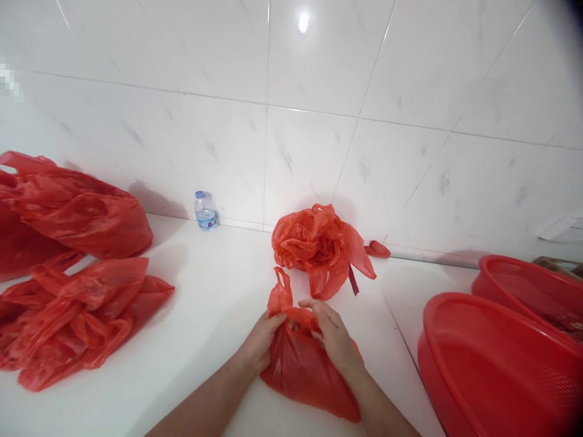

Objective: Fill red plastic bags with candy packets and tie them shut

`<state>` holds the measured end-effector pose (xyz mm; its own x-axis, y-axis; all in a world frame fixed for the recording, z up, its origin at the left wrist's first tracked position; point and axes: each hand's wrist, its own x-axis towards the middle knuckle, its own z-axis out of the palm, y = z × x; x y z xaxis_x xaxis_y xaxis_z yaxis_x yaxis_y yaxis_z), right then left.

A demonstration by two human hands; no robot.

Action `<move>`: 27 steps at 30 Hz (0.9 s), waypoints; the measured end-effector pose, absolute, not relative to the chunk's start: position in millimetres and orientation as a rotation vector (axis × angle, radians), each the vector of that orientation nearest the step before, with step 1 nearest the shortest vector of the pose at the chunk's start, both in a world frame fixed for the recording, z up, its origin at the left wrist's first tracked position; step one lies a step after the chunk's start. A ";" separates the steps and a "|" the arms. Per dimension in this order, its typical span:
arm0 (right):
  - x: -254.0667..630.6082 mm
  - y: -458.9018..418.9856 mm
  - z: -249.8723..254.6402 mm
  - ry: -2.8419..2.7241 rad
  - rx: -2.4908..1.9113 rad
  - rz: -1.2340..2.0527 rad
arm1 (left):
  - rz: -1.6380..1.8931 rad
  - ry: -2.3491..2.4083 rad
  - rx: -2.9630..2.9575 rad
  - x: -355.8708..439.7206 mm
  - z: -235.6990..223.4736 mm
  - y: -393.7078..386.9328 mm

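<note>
A red plastic bag lies on the white table in front of me, its handle loop standing up at the top. At the bag's gathered neck, my left hand is closed with the thumb over the plastic. My right hand curls round the other side of the neck, pinching the plastic with bent fingers. What the bag holds is hidden. Just beyond it rests a crumpled heap of red plastic bags against the wall.
More red bags are piled on the left, near a small water bottle by the tiled wall. Two red plastic baskets stand at the right. A small red scrap lies at the wall, and a seam crosses the tabletop.
</note>
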<state>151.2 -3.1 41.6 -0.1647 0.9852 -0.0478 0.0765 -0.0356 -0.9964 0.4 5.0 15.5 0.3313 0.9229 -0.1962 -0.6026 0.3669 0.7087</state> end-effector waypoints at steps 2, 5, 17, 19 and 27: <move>146.1 -4.8 43.2 -1.379 -1.203 1.426 | 1.061 0.682 0.667 -0.2 16.7 4.5; 138.7 -7.2 42.0 -1.430 -1.109 1.516 | 1.037 0.712 0.906 0.5 18.7 2.3; 140.7 -2.8 31.8 -1.214 -1.272 1.372 | 1.245 0.943 1.282 3.6 11.6 -14.0; 140.9 -5.1 34.3 -1.279 -1.260 1.343 | 1.260 0.943 1.265 3.6 13.9 -14.1; 152.7 -6.2 27.7 -1.358 -0.959 1.491 | 1.113 0.897 1.107 1.2 18.6 -6.7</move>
